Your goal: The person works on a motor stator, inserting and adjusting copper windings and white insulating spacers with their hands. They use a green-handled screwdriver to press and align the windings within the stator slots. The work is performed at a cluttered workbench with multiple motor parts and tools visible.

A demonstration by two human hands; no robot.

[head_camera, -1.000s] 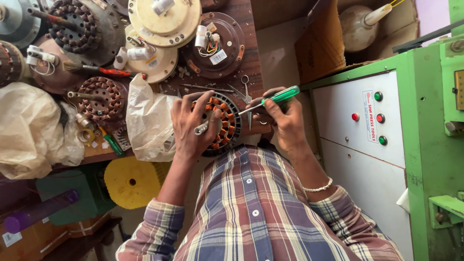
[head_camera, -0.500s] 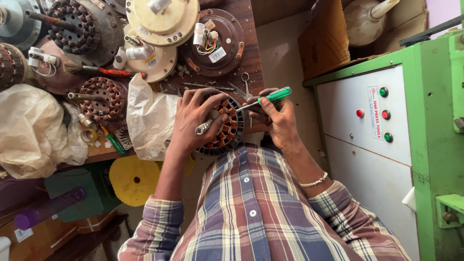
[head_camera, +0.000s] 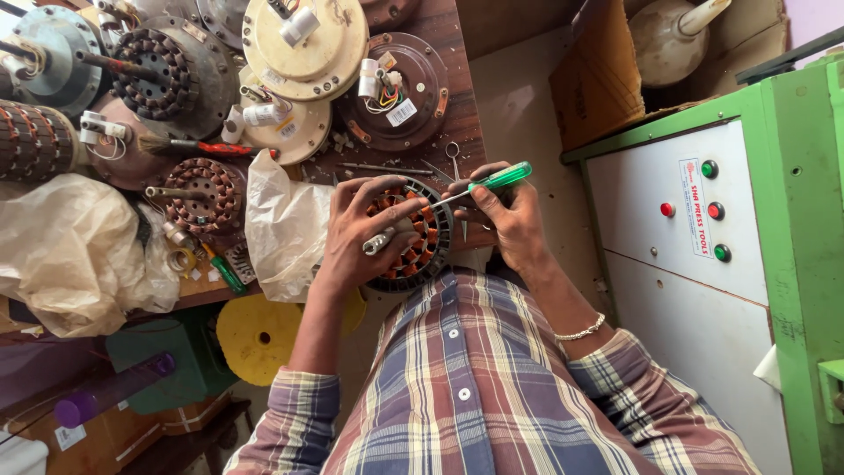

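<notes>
The work in hand looks like prying or tucking at the copper windings of a fan stator (head_camera: pixel 411 237), which sits at the near edge of the wooden bench (head_camera: pixel 457 97), just above the person's plaid shirt (head_camera: pixel 475 387) and roughly at the centre of the view. The left hand (head_camera: pixel 369 230) lies over the stator from its 9 o'clock side, fingers curled together and clamped across the face and the short steel shaft, steadying it. The right hand (head_camera: pixel 501 220) comes in from 3 o'clock, fingers closed tight around a green-handled screwdriver (head_camera: pixel 494 180), whose blade runs toward 8 o'clock into the coils near the rim. By my judgement the next move calls for small, controlled leverage at the blade tip, with the left hand holding firm so the stator does not turn. Both wrists are bent inward, forearms converging from the body.
</notes>
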